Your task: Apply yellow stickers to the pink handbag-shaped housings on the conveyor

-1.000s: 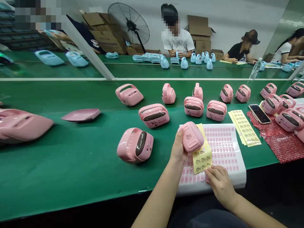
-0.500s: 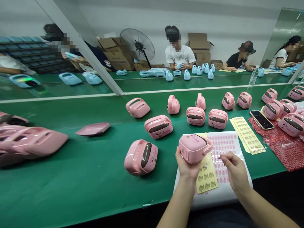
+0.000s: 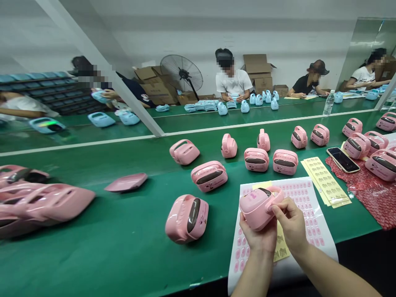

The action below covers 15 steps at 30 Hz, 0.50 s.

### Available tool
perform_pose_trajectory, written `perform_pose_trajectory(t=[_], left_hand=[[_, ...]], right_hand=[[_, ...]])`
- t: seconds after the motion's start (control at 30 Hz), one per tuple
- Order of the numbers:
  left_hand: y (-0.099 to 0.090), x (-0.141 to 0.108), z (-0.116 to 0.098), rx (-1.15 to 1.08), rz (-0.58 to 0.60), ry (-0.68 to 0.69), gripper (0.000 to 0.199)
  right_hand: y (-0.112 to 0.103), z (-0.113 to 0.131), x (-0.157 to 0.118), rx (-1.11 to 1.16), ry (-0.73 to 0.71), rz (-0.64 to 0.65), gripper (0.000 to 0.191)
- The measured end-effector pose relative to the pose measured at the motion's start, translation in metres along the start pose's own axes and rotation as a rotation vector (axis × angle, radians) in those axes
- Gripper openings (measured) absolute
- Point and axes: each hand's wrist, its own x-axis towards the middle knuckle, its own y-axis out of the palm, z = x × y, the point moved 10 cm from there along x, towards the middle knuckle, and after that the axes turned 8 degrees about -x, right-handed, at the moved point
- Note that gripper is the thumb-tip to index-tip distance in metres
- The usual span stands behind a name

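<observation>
My left hand [image 3: 258,241] cradles a pink plastic housing with a carry handle [image 3: 256,209] from below, its dark window facing away from me. At the handle's pivot, my right hand [image 3: 292,222] has thumb and forefinger pinched against the housing's side. A small sticker seems to be between those fingertips, mostly hidden by them. Under both hands lies a white sheet of pink oval stickers [image 3: 312,214]. On top of it is a yellow label sheet [image 3: 281,247], partly covered by the housing and my hands.
Several pink housings [image 3: 187,218] stand around on the green table [image 3: 130,255]. Pink shells [image 3: 46,206] lie at left. To the right are yellow label strips [image 3: 326,181], a phone [image 3: 342,159] and red bubble wrap [image 3: 365,194]. Co-workers [image 3: 234,80] handle blue housings beyond the divider.
My right hand has moved from above the sticker sheet to the housing's handle pivot. The housing has turned in my left hand, and my view has tilted up slightly.
</observation>
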Motion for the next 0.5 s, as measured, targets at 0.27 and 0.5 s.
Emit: perform_pose_trajectory(t=[0.27, 0.5], left_hand=[[-0.002, 0.004, 0.002, 0.005, 0.009, -0.008, 0.036], [0.002, 0.014, -0.011, 0.144, 0.16, -0.094, 0.051]], right_hand=[[-0.001, 0.015, 0.001, -0.176, -0.182, -0.034, 0.017], [0.005, 0.057, -0.011, -0.49, -0.668, -0.16, 0.019]])
